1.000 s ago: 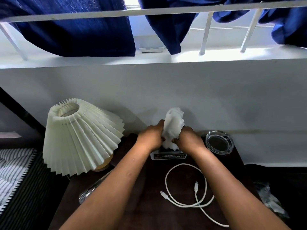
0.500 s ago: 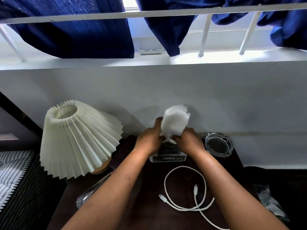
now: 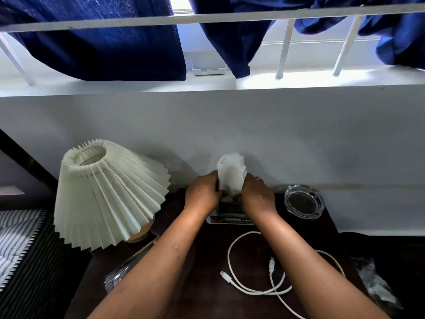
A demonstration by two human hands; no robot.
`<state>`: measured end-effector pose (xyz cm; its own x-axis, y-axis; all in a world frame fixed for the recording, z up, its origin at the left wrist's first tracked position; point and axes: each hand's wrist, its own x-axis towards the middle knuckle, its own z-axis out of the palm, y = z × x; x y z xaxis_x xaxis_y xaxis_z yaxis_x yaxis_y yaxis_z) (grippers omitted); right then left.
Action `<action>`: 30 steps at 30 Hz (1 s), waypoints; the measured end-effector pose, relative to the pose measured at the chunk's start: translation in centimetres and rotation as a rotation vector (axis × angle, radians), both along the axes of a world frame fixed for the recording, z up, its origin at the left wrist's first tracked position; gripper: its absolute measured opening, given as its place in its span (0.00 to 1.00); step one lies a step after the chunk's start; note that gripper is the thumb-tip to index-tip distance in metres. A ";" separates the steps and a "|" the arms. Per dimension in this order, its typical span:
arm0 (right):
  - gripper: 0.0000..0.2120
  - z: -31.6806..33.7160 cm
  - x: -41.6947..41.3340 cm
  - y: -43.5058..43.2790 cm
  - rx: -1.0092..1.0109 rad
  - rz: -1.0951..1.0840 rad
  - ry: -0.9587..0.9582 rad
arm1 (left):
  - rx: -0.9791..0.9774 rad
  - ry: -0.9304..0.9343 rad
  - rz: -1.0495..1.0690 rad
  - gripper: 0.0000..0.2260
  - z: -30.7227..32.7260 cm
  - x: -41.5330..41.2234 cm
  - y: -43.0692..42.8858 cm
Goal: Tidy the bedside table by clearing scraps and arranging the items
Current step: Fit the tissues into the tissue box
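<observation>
- Head view: left hand and right hand both pinch a white tissue between them, above a tissue box on the bedside table.
- Tissue judged light, soft, tearable; best gripped low, near the box.
- Glass ashtray, right of the right hand, appears empty.

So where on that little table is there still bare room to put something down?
Bare dark wood shows on the table between the left forearm and the cable, and between the right hand and the ashtray. The back middle is crowded: both hands, left too, grip tissue over a box. The lamp fills the left.
</observation>
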<state>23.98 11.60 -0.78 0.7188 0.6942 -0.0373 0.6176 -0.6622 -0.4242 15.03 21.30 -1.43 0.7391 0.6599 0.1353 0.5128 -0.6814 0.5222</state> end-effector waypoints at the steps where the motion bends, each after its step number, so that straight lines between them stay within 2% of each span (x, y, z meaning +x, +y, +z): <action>1: 0.15 0.1 0.0 -0.1 -0.025 0.025 -0.021 | 0.012 0.011 -0.002 0.15 0.1 0.1 0.0; 6: 0.07 1.4 1.5 -0.9 0.046 0.027 0.144 | 0.092 0.167 -0.016 0.19 0.6 1.0 0.0; 10: 0.06 1.5 1.7 -1.5 0.107 0.009 0.148 | 0.007 0.216 -0.003 0.23 1.0 1.6 0.2; 13: 0.10 0.9 1.1 -1.3 0.095 -0.050 0.091 | -0.145 0.115 0.044 0.19 1.0 1.3 0.3; 17: 0.17 0.0 0.6 -0.6 0.116 -0.166 0.145 | -0.310 -0.048 0.095 0.12 1.0 0.4 0.8; 21: 0.18 0.0 0.7 -0.5 0.101 -0.165 0.190 | -0.250 0.002 0.064 0.08 1.2 0.2 0.9; 26: 0.22 0.7 1.6 -1.3 0.200 -0.052 0.221 | -0.146 0.058 0.069 0.10 0.9 0.5 0.2; 30: 0.16 0.4 1.7 -1.3 0.230 -0.042 0.166 | -0.138 0.095 0.089 0.10 1.0 0.8 0.0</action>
<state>25.66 10.29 -0.41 0.7445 0.6676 -0.0015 0.5013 -0.5605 -0.6592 15.79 21.35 -0.41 0.6822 0.7307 -0.0283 0.6192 -0.5566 0.5539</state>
